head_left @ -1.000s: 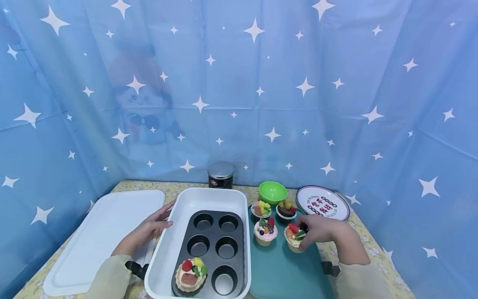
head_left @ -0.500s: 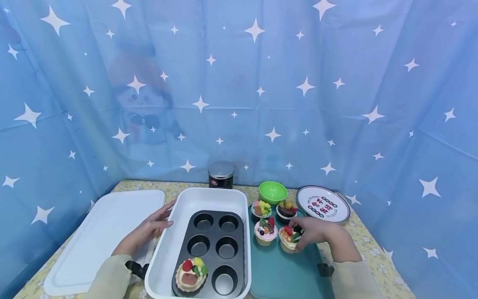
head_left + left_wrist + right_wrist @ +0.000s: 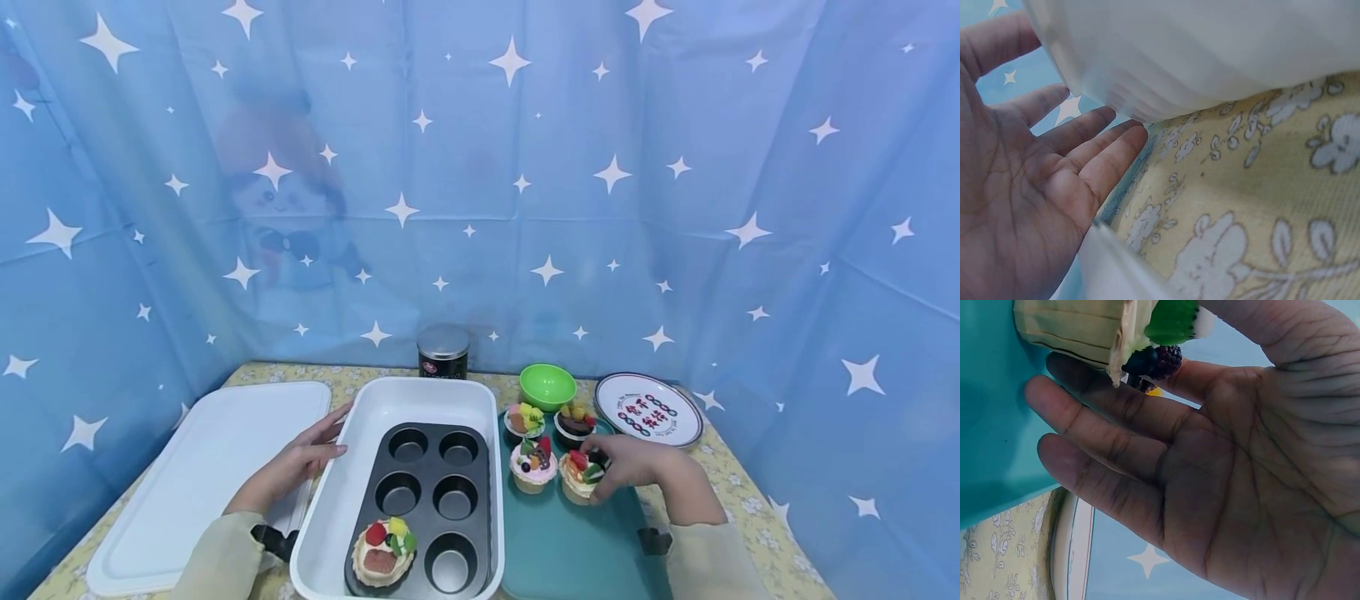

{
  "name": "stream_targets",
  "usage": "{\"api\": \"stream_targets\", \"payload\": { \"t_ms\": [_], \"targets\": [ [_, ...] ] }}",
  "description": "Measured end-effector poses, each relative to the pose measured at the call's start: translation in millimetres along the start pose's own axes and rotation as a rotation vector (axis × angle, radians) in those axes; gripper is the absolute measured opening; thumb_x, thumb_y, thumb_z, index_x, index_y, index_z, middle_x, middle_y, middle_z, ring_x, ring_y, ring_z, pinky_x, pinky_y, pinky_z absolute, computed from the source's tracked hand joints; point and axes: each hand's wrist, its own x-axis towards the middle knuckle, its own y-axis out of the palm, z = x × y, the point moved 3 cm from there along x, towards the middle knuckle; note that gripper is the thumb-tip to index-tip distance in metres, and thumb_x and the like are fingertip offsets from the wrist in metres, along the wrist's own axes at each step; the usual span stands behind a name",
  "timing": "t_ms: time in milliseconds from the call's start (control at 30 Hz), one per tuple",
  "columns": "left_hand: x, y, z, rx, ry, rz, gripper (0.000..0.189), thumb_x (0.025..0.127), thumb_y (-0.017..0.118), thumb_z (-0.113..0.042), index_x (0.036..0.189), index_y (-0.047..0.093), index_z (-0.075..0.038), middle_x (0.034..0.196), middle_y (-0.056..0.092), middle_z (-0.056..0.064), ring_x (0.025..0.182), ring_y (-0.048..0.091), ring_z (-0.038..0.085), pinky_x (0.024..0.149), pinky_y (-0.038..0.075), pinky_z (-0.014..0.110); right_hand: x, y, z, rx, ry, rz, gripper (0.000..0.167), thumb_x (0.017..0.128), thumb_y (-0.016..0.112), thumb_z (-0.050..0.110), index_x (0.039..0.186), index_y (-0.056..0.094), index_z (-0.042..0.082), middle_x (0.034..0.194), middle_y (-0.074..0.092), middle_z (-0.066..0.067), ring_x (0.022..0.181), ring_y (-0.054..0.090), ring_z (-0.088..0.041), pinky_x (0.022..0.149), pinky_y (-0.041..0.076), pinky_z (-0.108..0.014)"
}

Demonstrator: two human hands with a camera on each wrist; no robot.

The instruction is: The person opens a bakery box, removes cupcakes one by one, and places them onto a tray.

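At the right, my right hand (image 3: 633, 463) pinches a fruit-topped cream cupcake (image 3: 573, 485) by its rim, over the green tray (image 3: 570, 542). In the right wrist view its pleated pale cup (image 3: 1069, 322) stands right at the tray, with berries and a green kiwi slice on top; the other fingers (image 3: 1104, 481) reach out below. Beside it sits a pink cupcake (image 3: 533, 468), with two dark-cased cupcakes behind. My left hand (image 3: 296, 467), fingers extended, rests against the left side of a white rectangular pan (image 3: 333, 500). Inside that pan lies a black muffin tin (image 3: 427, 508), one cupcake (image 3: 384, 552) in its front-left cup.
A white lid (image 3: 217, 475) lies flat at the left. Along the back stand a dark tin can (image 3: 443, 354) with a silver lid, a green bowl (image 3: 547, 387) and a printed white plate (image 3: 649, 408). A blue starry curtain (image 3: 480, 208) encloses the table.
My right hand has moved slightly left and down with the cream cupcake, which is now closer to the pink one. My left hand has stayed at the pan.
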Motion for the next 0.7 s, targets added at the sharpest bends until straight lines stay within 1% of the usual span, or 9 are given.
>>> {"api": "stream_targets", "payload": {
  "t_ms": [167,367,700],
  "targets": [
    [-0.8,0.5,-0.4,-0.01,-0.004,-0.003,0.073,0.098,0.061,-0.027,0.161,0.024,-0.032,0.163,0.026,0.018,0.146,0.029,0.043,0.113,0.027,0.064,0.4,-0.2,-0.7,0.005,0.011,-0.007,0.066,0.07,0.092,0.026,0.127,0.06,0.014,0.139,0.053,-0.017,0.129,0.048,-0.042,0.1,0.042,-0.063],
    [-2.2,1.5,-0.4,-0.006,-0.005,-0.004,0.074,0.098,0.061,-0.027,0.161,0.024,-0.031,0.164,0.024,0.018,0.147,0.027,0.043,0.114,0.027,0.063,-0.8,0.2,-1.6,0.015,0.018,-0.014,0.069,0.071,0.092,0.026,0.13,0.059,0.012,0.141,0.051,-0.019,0.13,0.047,-0.043,0.101,0.042,-0.062],
    [-1.6,0.9,-1.1,0.004,-0.01,-0.014,0.074,0.097,0.061,-0.028,0.161,0.024,-0.032,0.163,0.026,0.018,0.146,0.029,0.044,0.113,0.027,0.066,-1.2,-1.3,-0.6,0.011,0.036,-0.02,0.07,0.071,0.092,0.025,0.132,0.058,0.012,0.14,0.051,-0.019,0.129,0.048,-0.043,0.1,0.043,-0.062]
  ]
}}
